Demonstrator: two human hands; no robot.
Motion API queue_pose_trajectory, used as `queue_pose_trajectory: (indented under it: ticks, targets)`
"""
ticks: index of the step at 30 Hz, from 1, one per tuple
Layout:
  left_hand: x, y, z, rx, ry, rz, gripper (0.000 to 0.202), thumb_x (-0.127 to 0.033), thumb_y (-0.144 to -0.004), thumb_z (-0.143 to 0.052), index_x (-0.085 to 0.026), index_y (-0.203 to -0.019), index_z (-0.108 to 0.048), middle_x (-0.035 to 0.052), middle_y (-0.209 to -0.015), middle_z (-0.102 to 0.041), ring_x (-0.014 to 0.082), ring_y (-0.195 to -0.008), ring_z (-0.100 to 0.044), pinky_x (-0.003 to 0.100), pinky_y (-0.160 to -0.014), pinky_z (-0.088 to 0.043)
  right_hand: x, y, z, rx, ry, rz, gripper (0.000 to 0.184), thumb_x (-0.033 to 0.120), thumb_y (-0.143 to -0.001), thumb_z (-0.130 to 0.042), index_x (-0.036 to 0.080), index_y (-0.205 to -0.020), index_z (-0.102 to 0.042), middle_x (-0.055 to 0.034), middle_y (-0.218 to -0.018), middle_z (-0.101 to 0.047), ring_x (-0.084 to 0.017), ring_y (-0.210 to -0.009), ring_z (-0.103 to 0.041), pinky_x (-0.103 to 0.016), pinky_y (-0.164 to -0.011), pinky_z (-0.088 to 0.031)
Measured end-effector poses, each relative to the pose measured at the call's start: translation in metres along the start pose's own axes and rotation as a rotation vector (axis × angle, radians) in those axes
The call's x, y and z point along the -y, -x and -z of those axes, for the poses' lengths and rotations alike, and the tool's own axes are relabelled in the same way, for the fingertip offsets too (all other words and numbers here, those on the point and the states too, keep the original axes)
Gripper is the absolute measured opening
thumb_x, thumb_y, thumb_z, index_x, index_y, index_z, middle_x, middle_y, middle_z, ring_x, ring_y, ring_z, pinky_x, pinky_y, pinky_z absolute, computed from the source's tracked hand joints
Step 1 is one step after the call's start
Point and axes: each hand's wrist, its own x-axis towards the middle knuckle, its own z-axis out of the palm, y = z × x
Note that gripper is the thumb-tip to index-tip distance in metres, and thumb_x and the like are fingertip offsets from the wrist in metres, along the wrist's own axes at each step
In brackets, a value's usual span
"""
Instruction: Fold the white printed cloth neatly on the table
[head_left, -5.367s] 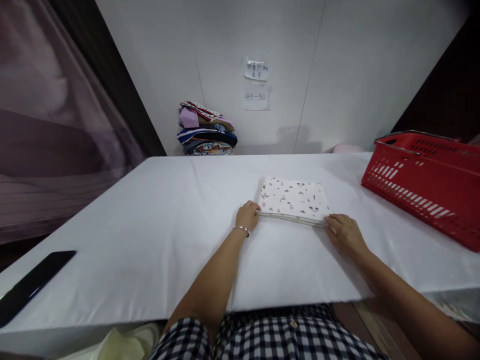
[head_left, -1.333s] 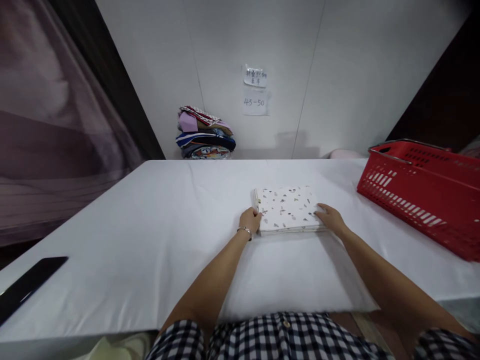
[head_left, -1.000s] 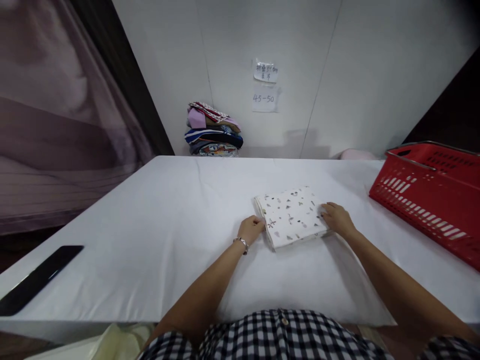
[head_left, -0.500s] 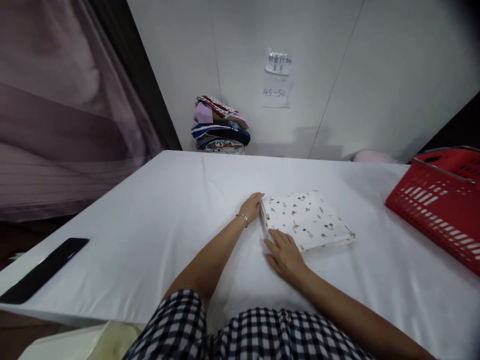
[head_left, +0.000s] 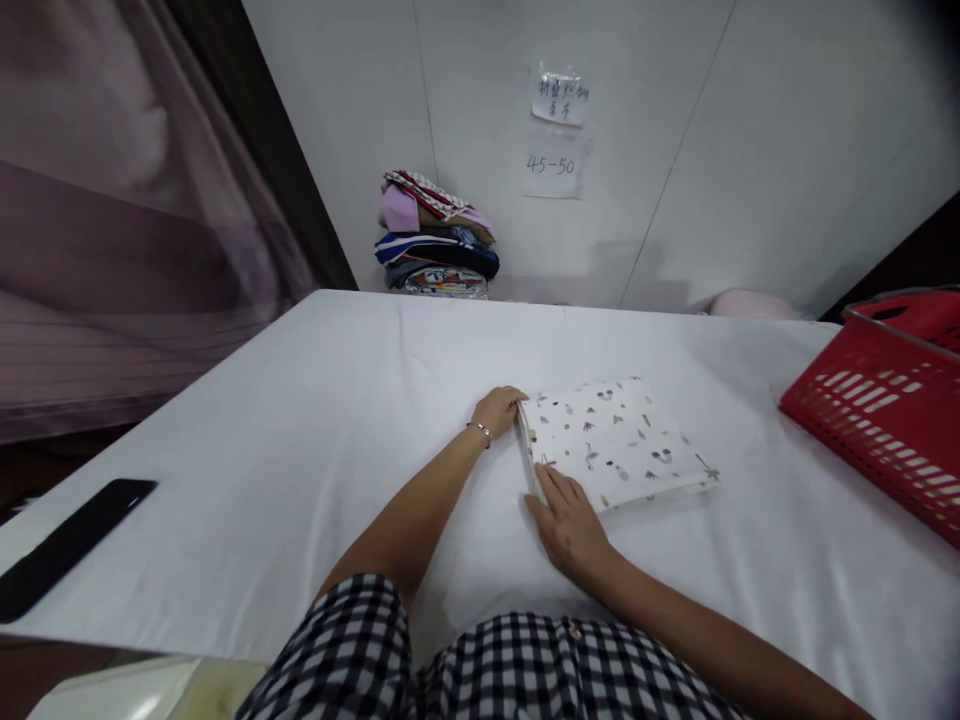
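Observation:
A folded white cloth with small dark prints (head_left: 619, 442) lies on the white table (head_left: 300, 440). My left hand (head_left: 496, 409), with a thin bracelet at the wrist, is curled against the cloth's far left corner, fingertips on its edge. My right hand (head_left: 571, 520) lies flat with fingers stretched out, its tips pressing on the cloth's near left corner. Neither hand lifts the cloth.
A red plastic basket (head_left: 885, 410) stands at the table's right edge. A stack of folded colourful clothes (head_left: 435, 240) sits against the back wall under two paper notes (head_left: 556, 130). A black flat phone-like object (head_left: 67, 545) lies at the near left edge. A curtain hangs on the left.
The cloth has been turned on the table. My right hand moved from its right side to its near left corner; my left hand went to the far left corner. The view swung leftward.

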Motion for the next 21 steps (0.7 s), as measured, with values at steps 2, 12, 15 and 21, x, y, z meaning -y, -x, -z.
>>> queue_pose_trajectory:
  ticks: [2, 12, 15, 21]
  targets:
    - [-0.001, -0.001, 0.002, 0.025, -0.030, -0.073, 0.042, -0.004, -0.076, -0.043, -0.026, -0.105, -0.064, -0.0014, -0.113, -0.062, 0.0165, -0.112, -0.047, 0.029, -0.099, -0.037, 0.000, -0.001, -0.001, -0.007, 0.010, -0.002, 0.029, 0.006, -0.079, -0.047, 0.017, -0.103, -0.059, -0.0191, -0.133, -0.046, -0.030, -0.126, -0.036, -0.049, -0.091, -0.038]
    - [-0.003, 0.032, 0.007, 0.006, -0.137, -0.109, 0.033, -0.008, -0.081, -0.043, -0.022, -0.104, -0.063, 0.0007, -0.110, -0.063, 0.0179, -0.103, -0.053, 0.033, -0.091, -0.044, -0.021, 0.025, 0.016, 0.048, -0.045, 0.071, 0.036, 0.003, -0.076, -0.045, 0.015, -0.106, -0.061, -0.0163, -0.130, -0.051, -0.028, -0.121, -0.042, -0.043, -0.090, -0.038]
    - [-0.004, 0.048, 0.007, -0.015, -0.149, -0.133, 0.032, -0.009, -0.081, -0.045, -0.020, -0.106, -0.061, 0.0025, -0.110, -0.062, 0.0182, -0.101, -0.053, 0.034, -0.090, -0.046, -0.028, 0.035, 0.027, 0.081, -0.082, 0.044, 0.043, 0.001, -0.074, -0.042, 0.014, -0.111, -0.060, -0.0140, -0.129, -0.052, -0.026, -0.120, -0.044, -0.040, -0.089, -0.039]
    - [-0.009, 0.053, 0.016, -0.039, -0.117, -0.386, 0.035, -0.008, -0.081, -0.044, -0.019, -0.110, -0.059, 0.0054, -0.111, -0.061, 0.0176, -0.103, -0.051, 0.037, -0.093, -0.044, -0.028, 0.026, 0.047, 0.114, -0.222, -0.097, 0.036, 0.020, -0.087, -0.042, 0.018, -0.121, -0.053, -0.0105, -0.119, -0.059, -0.022, -0.111, -0.050, -0.038, -0.091, -0.040]
